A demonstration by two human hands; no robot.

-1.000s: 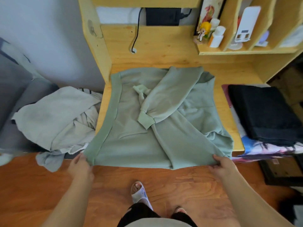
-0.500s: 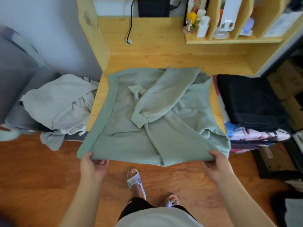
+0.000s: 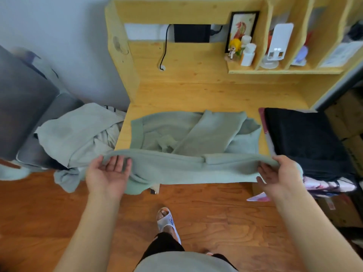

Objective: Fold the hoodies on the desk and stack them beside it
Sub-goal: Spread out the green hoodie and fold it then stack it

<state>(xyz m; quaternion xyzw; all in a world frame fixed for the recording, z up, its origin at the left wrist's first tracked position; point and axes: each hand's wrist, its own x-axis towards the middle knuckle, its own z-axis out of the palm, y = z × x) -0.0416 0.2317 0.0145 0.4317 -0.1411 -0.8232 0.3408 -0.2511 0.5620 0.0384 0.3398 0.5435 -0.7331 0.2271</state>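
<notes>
1. Left hand [image 3: 107,173]: palm up, fingers straight under the hoodie [image 3: 196,140] edge.
2. Right hand [image 3: 277,175]: thumb over, fingers under, pinching the same edge.
3. Hoodie: lifted between both hands; remainder beyond the fingertips on the desk [image 3: 216,95].

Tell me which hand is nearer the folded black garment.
Right. The right hand lifts the green hoodie just beside the black garment; the left hand is across at the hoodie's far end.

No text, label, brand or number can be read anywhere
</notes>
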